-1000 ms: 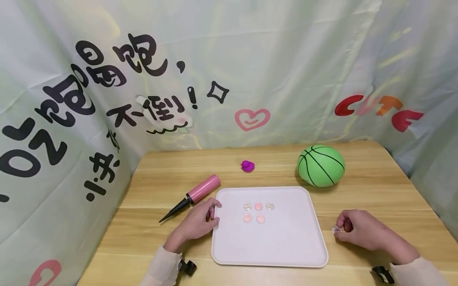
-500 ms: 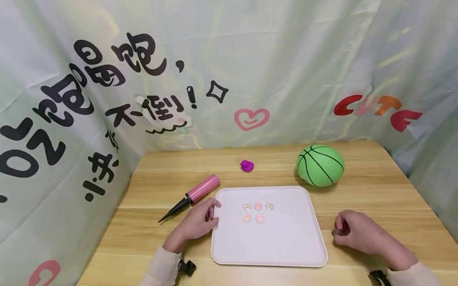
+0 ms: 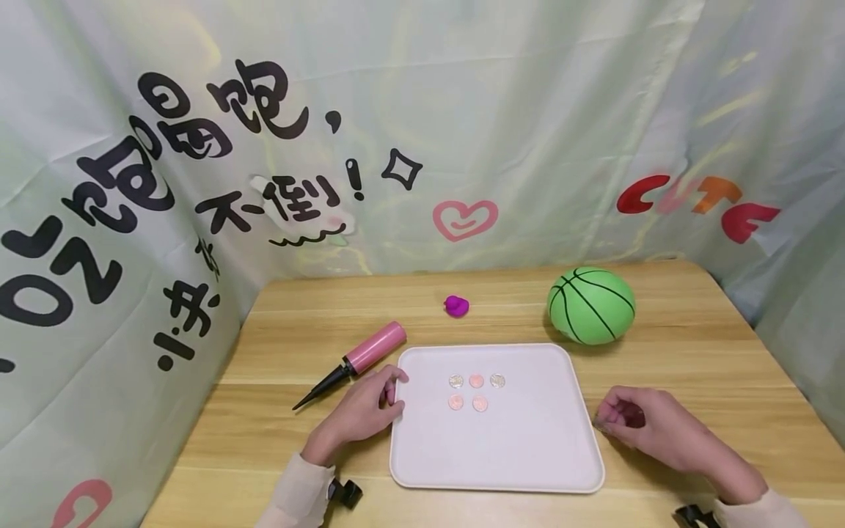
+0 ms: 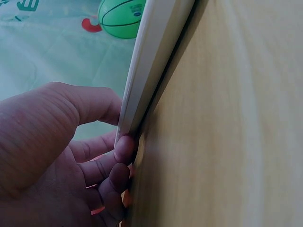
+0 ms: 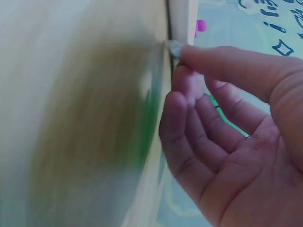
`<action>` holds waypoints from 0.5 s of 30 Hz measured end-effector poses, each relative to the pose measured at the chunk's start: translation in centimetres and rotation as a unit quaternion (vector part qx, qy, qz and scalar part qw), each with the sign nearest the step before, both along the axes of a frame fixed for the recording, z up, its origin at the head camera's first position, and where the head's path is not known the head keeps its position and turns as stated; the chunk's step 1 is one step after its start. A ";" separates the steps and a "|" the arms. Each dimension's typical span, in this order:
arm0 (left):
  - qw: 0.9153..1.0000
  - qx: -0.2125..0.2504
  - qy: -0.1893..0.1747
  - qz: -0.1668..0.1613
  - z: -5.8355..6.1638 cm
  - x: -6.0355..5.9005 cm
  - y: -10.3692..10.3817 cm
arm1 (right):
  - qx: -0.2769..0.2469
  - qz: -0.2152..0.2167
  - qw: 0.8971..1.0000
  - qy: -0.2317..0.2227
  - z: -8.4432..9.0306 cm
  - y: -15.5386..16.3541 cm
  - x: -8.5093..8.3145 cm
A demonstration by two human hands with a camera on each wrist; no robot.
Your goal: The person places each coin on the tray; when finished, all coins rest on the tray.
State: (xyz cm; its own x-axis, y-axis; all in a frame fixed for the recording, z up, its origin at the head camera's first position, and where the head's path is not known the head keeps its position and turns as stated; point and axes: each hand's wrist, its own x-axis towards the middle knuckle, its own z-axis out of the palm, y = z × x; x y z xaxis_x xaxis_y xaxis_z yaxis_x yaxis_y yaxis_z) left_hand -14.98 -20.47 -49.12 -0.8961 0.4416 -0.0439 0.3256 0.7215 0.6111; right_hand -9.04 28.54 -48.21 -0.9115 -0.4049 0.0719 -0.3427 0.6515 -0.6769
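A white tray (image 3: 528, 447) lies on the wooden table, with several small coins on it in two rows. Silvery coins (image 3: 498, 380) sit at either end of the far row, a pinkish coin (image 3: 476, 381) between them; the nearer row is pinkish. My left hand (image 3: 363, 407) grips the tray's left edge, thumb at the rim and fingers against its side. Just outside the tray's right edge, my right hand (image 3: 650, 422) pinches a silvery coin (image 5: 174, 48) between thumb and fingertip. Fingers cover most of that coin.
Left of the tray lies a pink hand pump (image 3: 376, 347) with a black nozzle. A purple rubber duck (image 3: 457, 306) sits behind the tray, and a green ball (image 3: 592, 306) rests at the back right. A printed curtain (image 3: 528, 132) hangs behind the table.
My right hand has moved left with the silvery coin, from the table right of the tray up to its right edge. The left hand and the coins on the tray have stayed put.
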 end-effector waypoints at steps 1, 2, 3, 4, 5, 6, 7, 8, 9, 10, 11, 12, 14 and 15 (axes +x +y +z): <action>1.000 0.001 0.000 0.000 0.0 0.0 0.0 | -0.007 0.000 1.000 0.003 0.1 -0.1 0.0; 1.000 0.002 0.000 0.000 0.0 0.0 0.0 | -0.013 0.003 1.000 0.007 0.1 -0.3 -0.1; 1.000 0.003 0.000 0.000 0.0 0.0 0.0 | -0.018 0.002 1.000 0.011 0.2 -0.4 -0.1; 1.000 0.003 0.000 0.000 0.0 0.0 0.0 | -0.022 0.000 1.000 0.015 0.3 -0.6 -0.2; 1.000 0.003 -0.001 0.000 0.0 -0.1 0.0 | -0.024 -0.004 1.000 0.017 0.4 -0.7 -0.2; 1.000 0.002 0.000 0.000 0.0 -0.1 0.0 | -0.027 -0.010 0.999 0.019 0.5 -0.8 -0.3; 1.000 0.001 -0.001 0.000 0.0 -0.1 0.0 | -0.029 -0.015 0.999 0.020 0.6 -1.0 -0.3; 1.000 0.001 -0.001 0.000 0.0 -0.1 0.0 | -0.033 -0.020 0.999 0.022 0.7 -1.1 -0.4; 1.000 0.000 -0.001 0.000 0.0 -0.1 0.0 | -0.036 -0.025 0.999 0.024 0.9 -1.3 -0.5; 1.000 0.000 -0.002 0.001 0.0 -0.1 0.0 | -0.039 -0.030 0.998 0.025 1.0 -1.4 -0.6; 1.000 0.001 -0.003 0.001 0.0 -0.1 0.0 | -0.042 -0.032 0.998 0.027 1.2 -1.6 -0.7; 1.000 0.002 -0.003 0.001 0.0 -0.1 0.0 | -0.045 -0.033 0.998 0.030 1.4 -1.8 -0.8; 1.000 0.005 -0.002 0.000 0.0 -0.1 0.0 | -0.050 -0.031 0.998 0.035 1.7 -2.2 -1.0; 1.000 0.006 -0.001 0.000 0.0 -0.1 0.0 | -0.051 -0.030 0.998 0.035 1.9 -2.4 -1.1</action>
